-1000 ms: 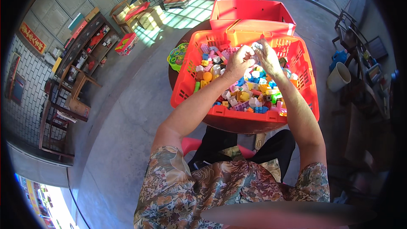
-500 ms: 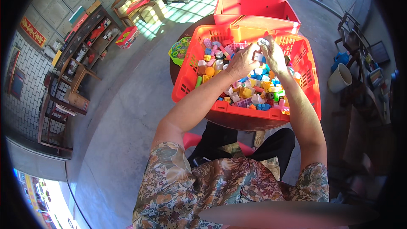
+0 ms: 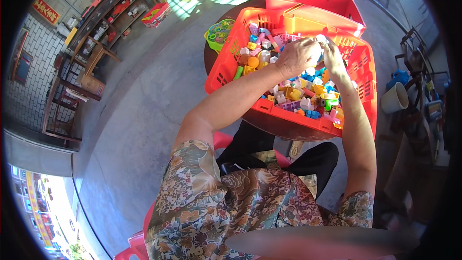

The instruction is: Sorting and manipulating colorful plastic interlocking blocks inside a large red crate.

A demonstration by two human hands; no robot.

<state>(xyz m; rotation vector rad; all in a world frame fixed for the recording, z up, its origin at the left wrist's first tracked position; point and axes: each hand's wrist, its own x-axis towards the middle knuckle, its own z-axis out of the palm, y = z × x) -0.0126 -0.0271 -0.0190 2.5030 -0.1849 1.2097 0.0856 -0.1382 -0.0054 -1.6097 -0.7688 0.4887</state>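
My left hand (image 3: 299, 58) and my right hand (image 3: 334, 58) are close together over a red plastic basket (image 3: 222, 70) of toy building blocks. Between their fingertips is a white building block (image 3: 321, 39), gripped from both sides. The curled fingers hide much of it, so I cannot tell whether it is one piece or several joined. Below the hands lie many loose blocks, among them a yellow block (image 3: 293, 94), a blue block (image 3: 313, 114) and an orange ball (image 3: 253, 61).
The basket stands on a round dark table (image 3: 274, 127). Behind it is a red bin (image 3: 313, 2); at its left, a green tray (image 3: 220, 34) of round pieces. A cream bucket (image 3: 394, 97) stands on the floor at right. Wooden chairs and a shelf line the left wall.
The whole view has shifted, so the basket sits farther right and slightly turned. Both hands remain together over it, with the white block still at the fingertips.
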